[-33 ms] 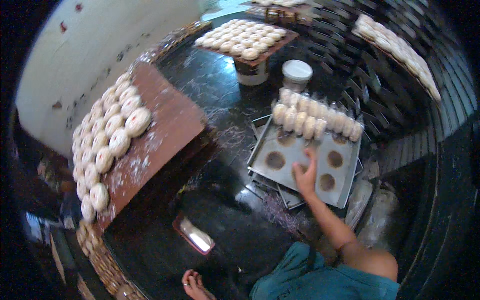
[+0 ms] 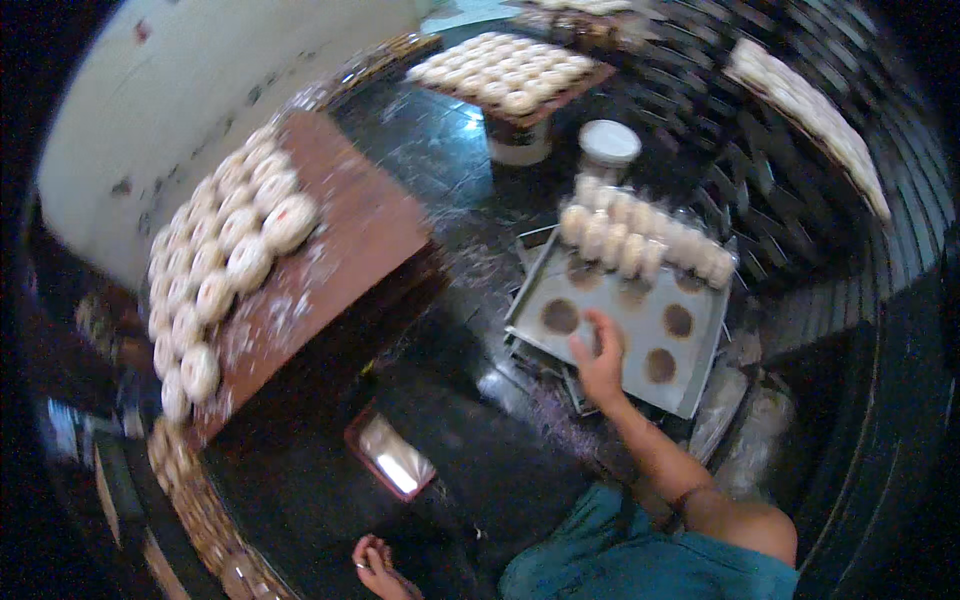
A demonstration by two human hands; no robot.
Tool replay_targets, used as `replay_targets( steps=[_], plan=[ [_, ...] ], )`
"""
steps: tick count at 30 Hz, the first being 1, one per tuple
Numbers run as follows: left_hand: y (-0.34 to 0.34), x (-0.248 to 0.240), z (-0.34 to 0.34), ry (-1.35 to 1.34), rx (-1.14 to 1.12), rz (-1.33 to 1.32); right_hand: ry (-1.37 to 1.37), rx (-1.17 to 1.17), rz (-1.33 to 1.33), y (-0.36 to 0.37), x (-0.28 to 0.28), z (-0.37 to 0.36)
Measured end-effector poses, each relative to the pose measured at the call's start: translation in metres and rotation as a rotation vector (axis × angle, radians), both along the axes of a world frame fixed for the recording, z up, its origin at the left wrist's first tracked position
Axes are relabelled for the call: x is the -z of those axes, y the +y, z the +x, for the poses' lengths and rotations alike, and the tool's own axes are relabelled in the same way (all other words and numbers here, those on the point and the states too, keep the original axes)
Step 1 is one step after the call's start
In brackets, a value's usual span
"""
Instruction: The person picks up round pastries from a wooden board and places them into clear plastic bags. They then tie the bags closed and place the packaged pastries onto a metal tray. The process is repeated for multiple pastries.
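Note:
My right hand (image 2: pixel 601 365) is over a metal baking tray (image 2: pixel 620 370) with several dark round stains on its surface. Its thumb and fingers are apart, with nothing visible between them. Bagged rows of pale round buns (image 2: pixel 620 235) lie across the tray's far end. At the lower edge, my left hand (image 2: pixel 378 570) hangs low with its fingers loosely curled and holds nothing I can see. Closest to it is a small red-rimmed rectangular tray (image 2: pixel 390 455) with a pale, shiny inside.
On the left, floured ring-shaped dough pieces (image 2: pixel 215 270) cover part of a brown board (image 2: pixel 370 225). More dough fills another board (image 2: pixel 600 85) on a bucket (image 2: pixel 520 145). A white-lidded tub (image 2: pixel 610 145) stands behind the bagged buns. Slatted dark racks (image 2: pixel 690 90) line the right.
My right hand has drawn back slightly toward me and left over the tray. My left hand has shifted a little left. The whole view has turned slightly.

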State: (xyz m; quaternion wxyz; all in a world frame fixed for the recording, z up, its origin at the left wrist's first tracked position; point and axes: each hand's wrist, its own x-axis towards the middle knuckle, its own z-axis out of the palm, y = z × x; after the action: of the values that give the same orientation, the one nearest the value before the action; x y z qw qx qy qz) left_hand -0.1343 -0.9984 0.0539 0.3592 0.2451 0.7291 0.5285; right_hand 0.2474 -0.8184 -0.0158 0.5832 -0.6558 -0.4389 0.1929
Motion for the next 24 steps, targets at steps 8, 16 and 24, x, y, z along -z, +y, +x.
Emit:
replay_targets(
  steps=[8, 16, 24],
  plan=[
    [-0.061, -0.008, -0.141, 0.865, -0.056, -0.265, -0.525, -1.716, -0.217, 0.041, -0.017, -0.346],
    [-0.124, 0.064, -0.207, 0.530, -0.206, -0.352, -1.153, -1.699, -0.287, 0.044, 0.324, -0.523],
    [-0.120, 0.082, -0.260, 0.520, -0.168, -0.413, -1.400, -1.187, -0.419, -0.010, 0.398, -0.581]
  ],
)
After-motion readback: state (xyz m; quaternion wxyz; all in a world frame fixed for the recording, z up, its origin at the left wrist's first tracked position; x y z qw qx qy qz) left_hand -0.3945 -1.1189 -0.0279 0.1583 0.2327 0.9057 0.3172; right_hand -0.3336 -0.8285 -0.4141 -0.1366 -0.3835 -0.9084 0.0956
